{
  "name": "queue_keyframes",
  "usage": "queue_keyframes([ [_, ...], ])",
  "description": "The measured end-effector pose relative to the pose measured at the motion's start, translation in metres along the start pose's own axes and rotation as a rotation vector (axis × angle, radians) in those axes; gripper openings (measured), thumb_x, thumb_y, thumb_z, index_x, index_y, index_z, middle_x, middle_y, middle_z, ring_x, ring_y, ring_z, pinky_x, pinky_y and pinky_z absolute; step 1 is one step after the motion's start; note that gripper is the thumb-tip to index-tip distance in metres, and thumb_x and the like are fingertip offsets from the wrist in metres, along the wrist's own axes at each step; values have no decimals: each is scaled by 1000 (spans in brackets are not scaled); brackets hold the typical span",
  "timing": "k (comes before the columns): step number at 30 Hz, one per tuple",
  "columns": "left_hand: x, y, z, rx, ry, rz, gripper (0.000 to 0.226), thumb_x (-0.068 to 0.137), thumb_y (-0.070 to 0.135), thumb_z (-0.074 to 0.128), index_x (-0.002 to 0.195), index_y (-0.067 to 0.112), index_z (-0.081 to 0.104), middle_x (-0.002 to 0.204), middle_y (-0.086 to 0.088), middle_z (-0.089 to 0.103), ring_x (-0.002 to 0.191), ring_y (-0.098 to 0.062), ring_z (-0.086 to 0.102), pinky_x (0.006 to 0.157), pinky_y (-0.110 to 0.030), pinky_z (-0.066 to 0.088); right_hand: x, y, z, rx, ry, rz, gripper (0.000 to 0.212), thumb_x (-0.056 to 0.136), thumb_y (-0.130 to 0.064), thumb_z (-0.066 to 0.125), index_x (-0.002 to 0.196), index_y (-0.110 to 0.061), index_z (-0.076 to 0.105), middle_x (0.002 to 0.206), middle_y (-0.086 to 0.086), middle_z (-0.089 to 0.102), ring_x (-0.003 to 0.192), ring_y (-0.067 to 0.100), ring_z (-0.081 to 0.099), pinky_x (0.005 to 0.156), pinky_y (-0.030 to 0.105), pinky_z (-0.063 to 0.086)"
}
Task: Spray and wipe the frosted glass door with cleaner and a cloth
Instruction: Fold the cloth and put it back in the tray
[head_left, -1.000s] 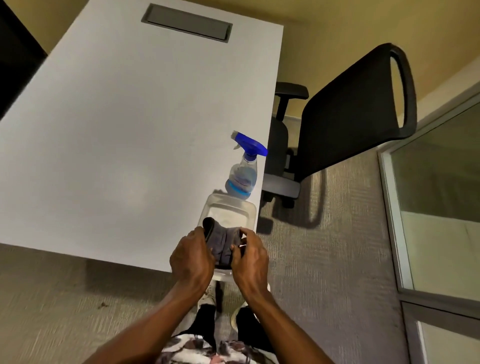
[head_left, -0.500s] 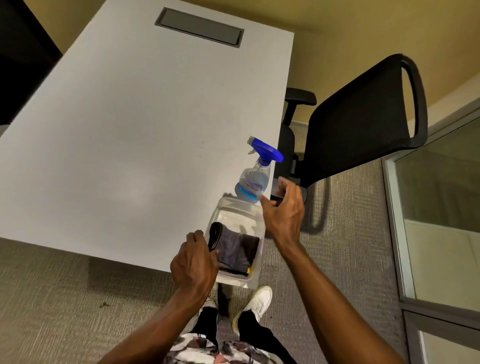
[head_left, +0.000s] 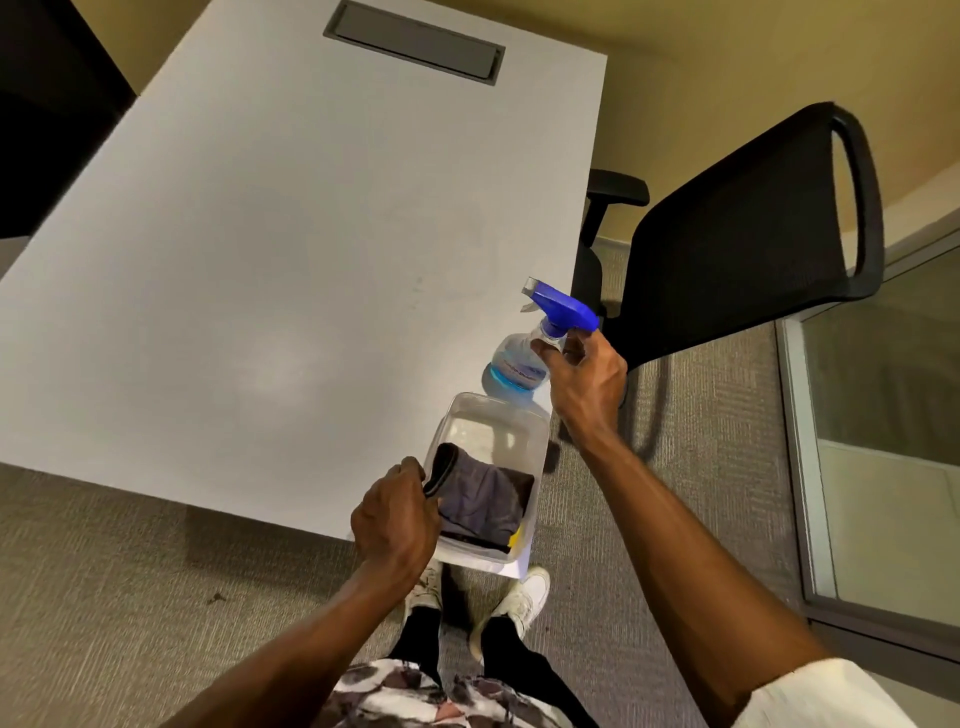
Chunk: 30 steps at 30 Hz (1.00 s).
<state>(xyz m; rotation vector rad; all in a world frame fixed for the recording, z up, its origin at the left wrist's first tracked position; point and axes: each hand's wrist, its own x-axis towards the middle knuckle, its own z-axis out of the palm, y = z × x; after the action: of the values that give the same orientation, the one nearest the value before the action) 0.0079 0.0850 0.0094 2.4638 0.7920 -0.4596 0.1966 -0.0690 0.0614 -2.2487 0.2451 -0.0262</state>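
While left hand (head_left: 397, 519) still pinches cloth (head_left: 483, 501), right hand (head_left: 587, 384) now grips spray bottle (head_left: 511, 364)

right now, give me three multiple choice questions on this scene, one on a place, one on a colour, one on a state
1. Where does the clear container sit?
A. on a shelf
B. at the near right corner of the white table
C. on a windowsill
2. What colour is the trigger head of the spray bottle?
A. red
B. green
C. blue
3. What is the right hand doing?
A. gripping the spray bottle's neck
B. lying flat on the table
C. hanging idle

Answers: 1 B, it rests on the tabletop by that corner; 2 C, the head above the clear body is blue; 3 A, its fingers curl round the neck, while the left hand holds the cloth.
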Motion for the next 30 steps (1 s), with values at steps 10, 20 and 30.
queue_keyframes([
  [10, 2, -2, 1, -52, -7, 11, 26, 102, 30, 78, 121, 18, 64, 116, -2, 75, 109, -30, 75, 80, -37, 51, -60, -28, -73, 144, -22, -173, 44, 91, -28, 87, 128, -9, 71, 112, 2, 75, 98, 6, 73, 81, 11, 56],
  [20, 6, -5, 10, -57, 36, 7, 25, 98, 24, 80, 113, 18, 62, 109, -2, 75, 98, -29, 74, 73, -36, 44, -100, 10, -46, 21, -173, -226, 43, 92, -13, 87, 131, -3, 72, 117, 8, 74, 106, 26, 72, 87, 43, 64],
  [30, 10, -5, 11, -24, 28, 5, 25, 98, 25, 81, 116, 19, 64, 114, -3, 77, 103, -30, 76, 74, -35, 43, -96, 22, -14, -60, -159, -142, 39, 93, -10, 86, 130, -8, 75, 123, 14, 76, 113, 33, 73, 96, 59, 63],
])
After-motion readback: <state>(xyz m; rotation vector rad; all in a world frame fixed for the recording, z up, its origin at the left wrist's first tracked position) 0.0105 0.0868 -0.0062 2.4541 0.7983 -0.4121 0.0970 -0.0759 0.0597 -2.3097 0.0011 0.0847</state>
